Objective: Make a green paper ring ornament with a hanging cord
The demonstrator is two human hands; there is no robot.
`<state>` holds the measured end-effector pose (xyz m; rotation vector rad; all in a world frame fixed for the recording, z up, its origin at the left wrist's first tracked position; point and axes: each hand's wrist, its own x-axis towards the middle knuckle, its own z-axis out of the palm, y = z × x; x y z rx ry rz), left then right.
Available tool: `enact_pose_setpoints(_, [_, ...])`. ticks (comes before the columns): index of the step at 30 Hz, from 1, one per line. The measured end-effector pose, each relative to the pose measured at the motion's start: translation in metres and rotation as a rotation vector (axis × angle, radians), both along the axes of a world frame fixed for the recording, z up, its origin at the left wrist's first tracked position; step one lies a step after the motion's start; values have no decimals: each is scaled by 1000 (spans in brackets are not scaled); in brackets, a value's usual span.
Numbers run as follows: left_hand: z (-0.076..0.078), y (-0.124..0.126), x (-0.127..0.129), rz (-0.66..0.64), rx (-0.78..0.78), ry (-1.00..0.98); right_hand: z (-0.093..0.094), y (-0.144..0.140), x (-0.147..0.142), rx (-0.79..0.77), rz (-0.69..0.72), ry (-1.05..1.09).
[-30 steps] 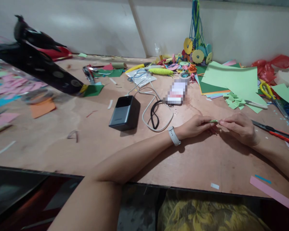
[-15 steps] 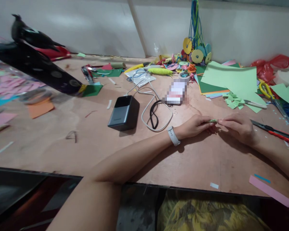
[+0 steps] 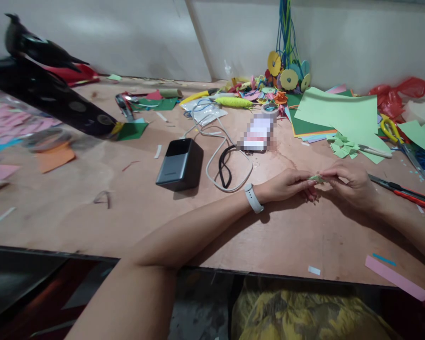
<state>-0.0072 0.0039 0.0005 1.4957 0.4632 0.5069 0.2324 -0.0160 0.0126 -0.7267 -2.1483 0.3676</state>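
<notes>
My left hand (image 3: 293,185) and my right hand (image 3: 352,184) meet over the table, each pinching a small piece of light green paper (image 3: 316,178) between thumb and fingers. Its exact shape is partly covered by my fingertips. A white band (image 3: 254,198) circles my left wrist. Just right of my right hand lies an orange-and-black utility knife (image 3: 405,193). Beyond it, a heap of small green paper pieces (image 3: 343,145) rests by larger light green sheets (image 3: 340,111).
A dark power bank (image 3: 180,164) with a white cable (image 3: 208,170) and a phone (image 3: 259,132) lie left of my hands. Yellow-handled scissors (image 3: 393,132) are at right. A black bird figure (image 3: 38,47) stands far left. A pink strip (image 3: 398,278) overhangs the front edge.
My fingertips have shifted slightly on the green paper, and more of it shows between them. My right hand's fingers are more raised and bent. The view has moved a little.
</notes>
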Motion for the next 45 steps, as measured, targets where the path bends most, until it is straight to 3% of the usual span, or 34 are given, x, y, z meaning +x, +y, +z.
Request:
enact_pose_setpoints(5, [0, 0, 0, -23, -80, -12, -3, -8, -11, -86, -96, 96])
enact_pose_setpoints(10, [-1, -1, 2, -8, -154, -29, 8, -10, -10, -175, -175, 28])
enact_pose_setpoints(16, [1, -2, 2, -20, -159, -60, 7, -12, -7, -377, -117, 38])
enact_pose_setpoints(23, [3, -4, 1, -46, -136, -17, 1, -11, -11, -412, -101, 110])
enact_pose_setpoints(33, [3, -3, 3, -56, -150, -28, 0, -8, -8, -588, -81, 174])
enact_pose_setpoints(45, [5, -1, 3, -32, -143, -22, -6, -9, -8, -621, -90, 178])
